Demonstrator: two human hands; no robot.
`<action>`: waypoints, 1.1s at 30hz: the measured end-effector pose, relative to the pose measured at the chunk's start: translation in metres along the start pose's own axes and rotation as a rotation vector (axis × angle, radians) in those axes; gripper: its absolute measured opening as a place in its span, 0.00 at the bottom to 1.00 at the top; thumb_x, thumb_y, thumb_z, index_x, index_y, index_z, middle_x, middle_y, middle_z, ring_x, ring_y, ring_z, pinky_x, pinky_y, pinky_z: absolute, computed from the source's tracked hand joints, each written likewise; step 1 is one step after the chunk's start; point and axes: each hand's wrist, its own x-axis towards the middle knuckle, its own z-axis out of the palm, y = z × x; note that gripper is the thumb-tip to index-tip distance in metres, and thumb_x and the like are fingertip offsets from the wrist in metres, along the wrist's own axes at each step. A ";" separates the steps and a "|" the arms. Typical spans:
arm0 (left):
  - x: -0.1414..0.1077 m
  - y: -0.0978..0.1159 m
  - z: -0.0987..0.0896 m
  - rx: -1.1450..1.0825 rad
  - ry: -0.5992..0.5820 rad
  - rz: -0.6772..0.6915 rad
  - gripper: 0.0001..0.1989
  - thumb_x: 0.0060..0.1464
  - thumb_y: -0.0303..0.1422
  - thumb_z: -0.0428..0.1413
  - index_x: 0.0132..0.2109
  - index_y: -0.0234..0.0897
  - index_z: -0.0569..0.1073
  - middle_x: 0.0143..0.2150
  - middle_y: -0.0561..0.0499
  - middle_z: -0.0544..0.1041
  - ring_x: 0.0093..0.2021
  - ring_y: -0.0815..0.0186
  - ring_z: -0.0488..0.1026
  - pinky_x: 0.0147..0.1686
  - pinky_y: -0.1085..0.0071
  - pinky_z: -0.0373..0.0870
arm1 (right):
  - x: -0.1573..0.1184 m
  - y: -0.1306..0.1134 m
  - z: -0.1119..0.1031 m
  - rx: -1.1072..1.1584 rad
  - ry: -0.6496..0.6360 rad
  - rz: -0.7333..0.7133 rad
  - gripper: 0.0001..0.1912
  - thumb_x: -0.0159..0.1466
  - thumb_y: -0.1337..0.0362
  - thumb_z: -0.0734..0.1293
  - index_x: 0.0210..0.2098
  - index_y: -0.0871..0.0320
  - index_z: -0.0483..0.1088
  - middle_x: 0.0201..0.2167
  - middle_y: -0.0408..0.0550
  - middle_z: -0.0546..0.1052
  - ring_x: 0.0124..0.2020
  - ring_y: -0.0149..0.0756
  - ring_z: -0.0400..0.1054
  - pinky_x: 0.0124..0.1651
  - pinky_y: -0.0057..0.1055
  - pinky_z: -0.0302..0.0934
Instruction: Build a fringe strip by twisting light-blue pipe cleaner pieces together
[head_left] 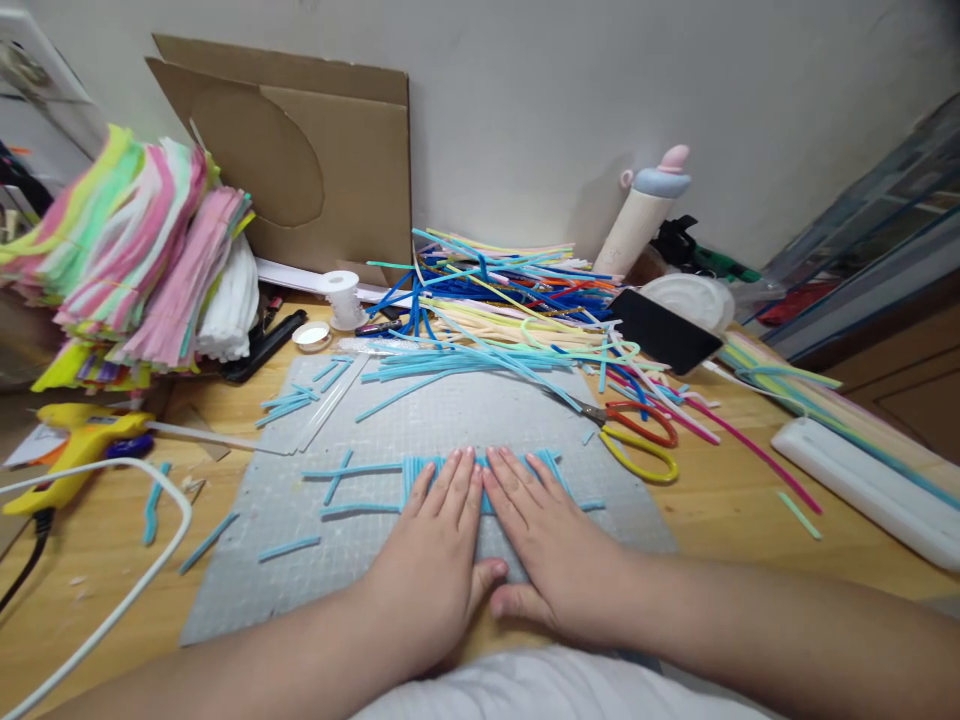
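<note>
Both palms lie flat, side by side, on a panel of light blue pipe cleaners (411,484) set on the grey cutting mat (300,600). My left hand (442,540) covers the panel's left half, fingers straight and pointing away from me. Over the right half rests my right hand (536,535), also flat, its fingertips nearly meeting the left ones. Most of the panel is hidden beneath the hands. Two long blue stems (352,470) stick out of it to the left, one crossed by a short piece. A short blue end shows at the right.
Scissors (641,440) with red and yellow handles lie right of the mat. Behind are piled pipe cleaners (495,300), a white spool (342,298) and a black phone-like slab (666,330). At left sits a yellow glue gun (75,450) with a looping white cable (180,510).
</note>
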 end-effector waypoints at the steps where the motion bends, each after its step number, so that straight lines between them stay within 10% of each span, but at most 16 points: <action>1: -0.001 0.000 0.002 -0.029 0.012 -0.002 0.36 0.54 0.41 0.51 0.65 0.25 0.53 0.68 0.35 0.44 0.68 0.50 0.40 0.63 0.47 0.45 | 0.000 0.000 -0.001 0.011 0.004 0.003 0.52 0.58 0.36 0.55 0.65 0.75 0.44 0.66 0.71 0.39 0.67 0.59 0.30 0.64 0.60 0.34; 10: -0.002 -0.057 -0.043 -0.353 0.496 -0.129 0.21 0.59 0.38 0.46 0.57 0.38 0.66 0.61 0.43 0.65 0.61 0.58 0.60 0.59 0.56 0.56 | 0.004 0.029 -0.031 0.189 0.329 -0.031 0.36 0.65 0.48 0.58 0.65 0.62 0.49 0.65 0.61 0.54 0.66 0.47 0.45 0.64 0.50 0.43; 16: -0.011 -0.089 -0.062 -0.211 0.115 -0.089 0.17 0.45 0.41 0.60 0.42 0.39 0.71 0.44 0.47 0.71 0.46 0.57 0.68 0.45 0.61 0.65 | 0.007 0.048 -0.040 0.144 0.165 -0.065 0.35 0.57 0.52 0.68 0.60 0.56 0.58 0.56 0.57 0.64 0.56 0.48 0.58 0.57 0.45 0.55; 23: -0.008 -0.079 -0.062 -0.302 0.053 0.016 0.07 0.52 0.34 0.53 0.29 0.38 0.72 0.32 0.50 0.72 0.36 0.64 0.68 0.38 0.69 0.63 | 0.004 0.052 -0.050 0.282 0.239 -0.031 0.17 0.61 0.67 0.61 0.50 0.57 0.69 0.44 0.51 0.75 0.46 0.39 0.68 0.50 0.37 0.60; 30: -0.010 -0.082 -0.079 -1.212 -0.065 -0.233 0.13 0.54 0.42 0.53 0.31 0.37 0.72 0.28 0.50 0.76 0.29 0.66 0.72 0.32 0.70 0.68 | 0.000 0.084 -0.062 1.147 -0.025 0.172 0.18 0.58 0.59 0.68 0.45 0.61 0.70 0.33 0.46 0.76 0.33 0.31 0.70 0.35 0.27 0.64; 33: -0.006 -0.088 -0.075 -1.657 0.090 -0.348 0.17 0.56 0.45 0.50 0.34 0.36 0.72 0.29 0.48 0.77 0.29 0.66 0.74 0.30 0.69 0.71 | 0.005 0.085 -0.056 1.464 -0.072 0.203 0.22 0.54 0.60 0.71 0.47 0.61 0.69 0.33 0.46 0.76 0.32 0.30 0.70 0.35 0.27 0.64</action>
